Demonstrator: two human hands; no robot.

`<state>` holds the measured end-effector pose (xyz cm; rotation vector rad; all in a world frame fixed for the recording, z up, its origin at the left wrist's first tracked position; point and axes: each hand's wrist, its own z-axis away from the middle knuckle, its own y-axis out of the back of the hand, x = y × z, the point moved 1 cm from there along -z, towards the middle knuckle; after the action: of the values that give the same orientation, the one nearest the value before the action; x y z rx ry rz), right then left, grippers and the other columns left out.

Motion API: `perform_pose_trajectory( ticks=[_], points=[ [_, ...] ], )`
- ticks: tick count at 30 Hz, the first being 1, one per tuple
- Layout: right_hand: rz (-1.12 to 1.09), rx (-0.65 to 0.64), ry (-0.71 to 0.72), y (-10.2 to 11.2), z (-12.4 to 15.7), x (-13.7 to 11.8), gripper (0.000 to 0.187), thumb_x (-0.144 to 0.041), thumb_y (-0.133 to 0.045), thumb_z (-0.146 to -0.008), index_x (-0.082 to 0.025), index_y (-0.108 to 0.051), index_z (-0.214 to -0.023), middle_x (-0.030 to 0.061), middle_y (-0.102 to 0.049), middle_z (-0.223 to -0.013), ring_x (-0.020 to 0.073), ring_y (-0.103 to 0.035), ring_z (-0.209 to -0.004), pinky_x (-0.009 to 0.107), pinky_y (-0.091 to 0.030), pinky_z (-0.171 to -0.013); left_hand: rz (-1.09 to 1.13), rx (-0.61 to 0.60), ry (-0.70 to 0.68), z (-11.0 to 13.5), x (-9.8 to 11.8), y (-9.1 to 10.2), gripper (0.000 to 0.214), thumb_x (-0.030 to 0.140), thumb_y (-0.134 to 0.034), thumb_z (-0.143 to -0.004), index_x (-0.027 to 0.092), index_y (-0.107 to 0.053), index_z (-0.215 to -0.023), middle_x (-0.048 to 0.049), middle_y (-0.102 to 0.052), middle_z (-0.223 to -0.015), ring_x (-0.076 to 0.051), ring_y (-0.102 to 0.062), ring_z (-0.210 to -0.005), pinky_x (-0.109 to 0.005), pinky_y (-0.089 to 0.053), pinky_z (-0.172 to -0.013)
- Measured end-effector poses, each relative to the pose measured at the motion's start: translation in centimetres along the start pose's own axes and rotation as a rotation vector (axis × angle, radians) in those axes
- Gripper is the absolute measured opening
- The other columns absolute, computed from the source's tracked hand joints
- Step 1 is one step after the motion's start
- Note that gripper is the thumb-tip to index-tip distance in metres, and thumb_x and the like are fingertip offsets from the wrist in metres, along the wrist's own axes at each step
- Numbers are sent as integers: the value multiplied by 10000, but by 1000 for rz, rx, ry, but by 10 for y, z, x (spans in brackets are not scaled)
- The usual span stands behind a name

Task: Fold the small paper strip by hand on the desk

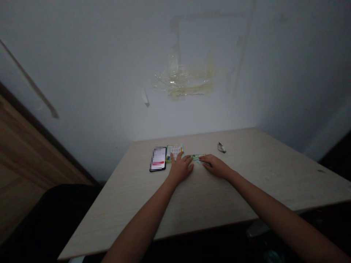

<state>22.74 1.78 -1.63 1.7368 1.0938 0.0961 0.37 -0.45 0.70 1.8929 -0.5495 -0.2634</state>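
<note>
My left hand (181, 169) lies palm down on the table with its fingers spread. Its fingertips reach the lower edge of a small printed booklet or card (174, 149), and its other fingers rest by the left end of a green-and-white printed strip (196, 157). At the strip's right end, my right hand (216, 165) lays its stretched fingers on it, the thumb a little apart. Part of the strip is hidden under the fingers, and whether it is paper or a thin packet I cannot tell. A phone (158, 159) with a lit screen lies left of the booklet.
A small crumpled wrapper (221, 147) lies beyond my right hand. The pale wooden table (131, 204) meets a wall (109, 91) with peeling clear tape (183, 82). Something black (52, 215) stands left of the table, beside wooden boards (35, 146).
</note>
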Motion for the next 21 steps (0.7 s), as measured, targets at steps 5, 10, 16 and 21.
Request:
perform_pose_trajectory(
  ticks=[5, 10, 16, 21],
  points=[
    [-6, 22, -50, 0, 1, -2, 404, -190, -542, -860, -186, -630, -1254, 124, -638, -1265, 255, -574, -1182, 477, -443, -1056, 63, -37, -90, 2, 3, 4, 324, 433, -446, -954, 404, -615, -1229, 15, -654, -1271, -283, -411, -1332, -737, 55, -1104],
    [-14, 29, -35, 1, 0, -2, 364, -201, -541, -875, -198, -656, -1221, 123, -654, -1221, 254, -585, -1147, 463, -459, -1035, 67, -35, -81, 2, 3, 4, 314, 431, -459, -952, 406, -623, -1219, 15, -650, -1278, -284, -412, -1333, -750, 46, -1095],
    [51, 56, 58, 4, -2, -4, 326, -169, -563, -868, -221, -691, -1162, 115, -648, -1224, 260, -543, -1173, 490, -443, -1025, 95, -28, -71, 1, 1, 2, 306, 427, -475, -948, 374, -626, -1210, 11, -654, -1274, -293, -409, -1333, -775, 45, -1075],
    [47, 31, 49, 4, -1, -4, 342, -161, -557, -871, -231, -685, -1181, 104, -662, -1185, 244, -562, -1132, 467, -458, -1005, 111, -33, -59, 0, 0, 1, 310, 438, -480, -944, 377, -617, -1216, 9, -649, -1276, -294, -391, -1347, -765, 49, -1082]
  ],
)
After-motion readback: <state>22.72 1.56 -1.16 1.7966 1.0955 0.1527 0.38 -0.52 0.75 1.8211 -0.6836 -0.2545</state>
